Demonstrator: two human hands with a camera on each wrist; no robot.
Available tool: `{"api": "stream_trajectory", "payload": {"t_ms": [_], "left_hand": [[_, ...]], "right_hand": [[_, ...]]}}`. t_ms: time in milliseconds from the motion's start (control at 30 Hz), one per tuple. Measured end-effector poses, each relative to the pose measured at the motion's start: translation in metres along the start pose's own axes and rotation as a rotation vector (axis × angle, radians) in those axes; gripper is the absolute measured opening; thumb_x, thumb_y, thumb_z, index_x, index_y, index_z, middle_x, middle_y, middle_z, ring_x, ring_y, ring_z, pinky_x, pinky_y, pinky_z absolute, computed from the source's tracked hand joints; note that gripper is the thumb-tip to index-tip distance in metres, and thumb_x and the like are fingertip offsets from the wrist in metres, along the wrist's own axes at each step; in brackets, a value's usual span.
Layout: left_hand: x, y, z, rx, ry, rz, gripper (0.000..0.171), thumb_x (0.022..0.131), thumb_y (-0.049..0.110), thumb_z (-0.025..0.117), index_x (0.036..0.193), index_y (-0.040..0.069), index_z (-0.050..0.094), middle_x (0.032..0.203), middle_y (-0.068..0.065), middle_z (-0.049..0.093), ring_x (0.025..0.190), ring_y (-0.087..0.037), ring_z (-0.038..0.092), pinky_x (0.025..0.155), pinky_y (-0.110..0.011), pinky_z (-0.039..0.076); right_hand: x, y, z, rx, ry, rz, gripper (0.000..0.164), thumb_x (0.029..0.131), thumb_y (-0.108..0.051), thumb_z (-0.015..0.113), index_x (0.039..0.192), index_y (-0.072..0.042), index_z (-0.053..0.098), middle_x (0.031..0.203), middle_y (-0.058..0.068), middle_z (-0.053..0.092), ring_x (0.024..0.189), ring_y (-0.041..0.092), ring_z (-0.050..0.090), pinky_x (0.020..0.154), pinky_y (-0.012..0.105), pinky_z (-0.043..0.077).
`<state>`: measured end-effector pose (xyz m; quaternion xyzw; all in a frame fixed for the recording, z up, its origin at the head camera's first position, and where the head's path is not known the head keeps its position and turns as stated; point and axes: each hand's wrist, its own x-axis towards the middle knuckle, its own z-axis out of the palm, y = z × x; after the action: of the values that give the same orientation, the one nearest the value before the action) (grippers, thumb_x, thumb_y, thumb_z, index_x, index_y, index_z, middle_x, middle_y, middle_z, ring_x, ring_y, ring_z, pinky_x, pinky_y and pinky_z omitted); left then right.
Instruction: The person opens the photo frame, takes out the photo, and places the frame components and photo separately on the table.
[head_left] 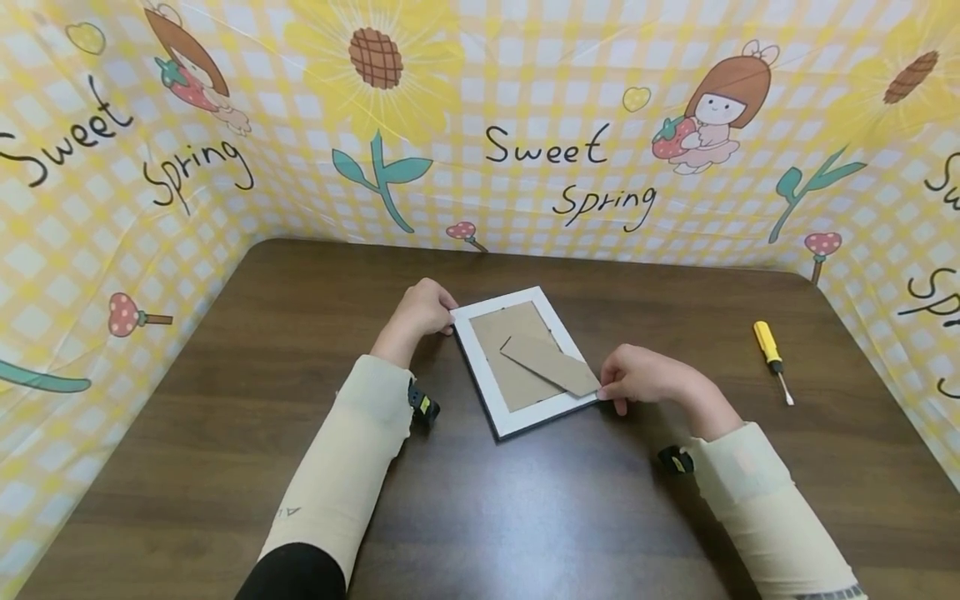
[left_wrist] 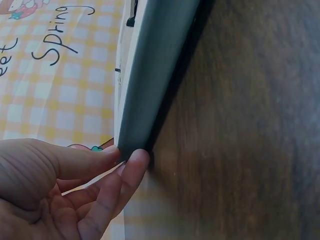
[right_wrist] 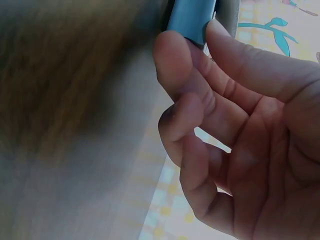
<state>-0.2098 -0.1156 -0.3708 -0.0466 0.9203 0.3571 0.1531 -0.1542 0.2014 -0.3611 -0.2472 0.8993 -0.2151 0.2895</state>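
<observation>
A picture frame (head_left: 480, 367) lies back side up in the head view, with a white border, dark outer edge and brown backing board (head_left: 491, 333). Its stand leg (head_left: 551, 362), a brown flap, slants across the board toward the right corner. My left hand (head_left: 422, 310) pinches the far left corner between thumb and fingers; in the left wrist view the dark side of the frame (left_wrist: 157, 75) rises from those fingertips. At the near right corner my right hand (head_left: 645, 375) pinches the frame, thumb on top. The right wrist view shows only that corner of the frame (right_wrist: 191, 20).
A screwdriver (head_left: 771, 358) with a yellow and black handle lies on the brown table (head_left: 600, 517) to the right. Behind and at both sides hangs a yellow checked cloth (head_left: 480, 100) printed with flowers and lettering.
</observation>
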Motion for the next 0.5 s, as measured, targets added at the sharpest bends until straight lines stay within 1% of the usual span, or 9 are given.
{"api": "stream_trajectory", "payload": {"t_ms": [133, 267, 500], "left_hand": [[0.003, 0.001, 0.002, -0.017, -0.001, 0.002, 0.019, 0.089, 0.003, 0.056, 0.105, 0.003, 0.067, 0.101, -0.013, 0.062, 0.084, -0.023, 0.061, 0.081, -0.034, 0.048], [0.006, 0.001, 0.004, -0.029, 0.014, 0.016, 0.021, 0.089, 0.002, 0.055, 0.107, 0.003, 0.066, 0.103, -0.014, 0.062, 0.082, -0.023, 0.062, 0.079, -0.033, 0.048], [0.013, 0.002, 0.006, -0.031, 0.037, 0.039, 0.024, 0.088, 0.002, 0.054, 0.109, 0.003, 0.065, 0.105, -0.013, 0.061, 0.091, -0.026, 0.056, 0.084, -0.037, 0.046]], "right_hand": [[-0.001, -0.002, 0.004, -0.007, -0.008, -0.024, 0.021, 0.087, -0.013, 0.062, 0.068, -0.005, 0.062, 0.054, 0.004, 0.061, 0.048, 0.008, 0.044, 0.05, 0.023, 0.036], [0.0, -0.005, 0.008, -0.002, -0.015, -0.054, 0.023, 0.087, -0.014, 0.062, 0.066, -0.005, 0.061, 0.053, 0.005, 0.061, 0.048, 0.007, 0.043, 0.049, 0.022, 0.035], [0.001, -0.01, 0.014, 0.006, -0.033, -0.076, 0.025, 0.088, -0.016, 0.062, 0.065, -0.006, 0.059, 0.054, 0.004, 0.062, 0.048, 0.007, 0.043, 0.049, 0.021, 0.034]]}}
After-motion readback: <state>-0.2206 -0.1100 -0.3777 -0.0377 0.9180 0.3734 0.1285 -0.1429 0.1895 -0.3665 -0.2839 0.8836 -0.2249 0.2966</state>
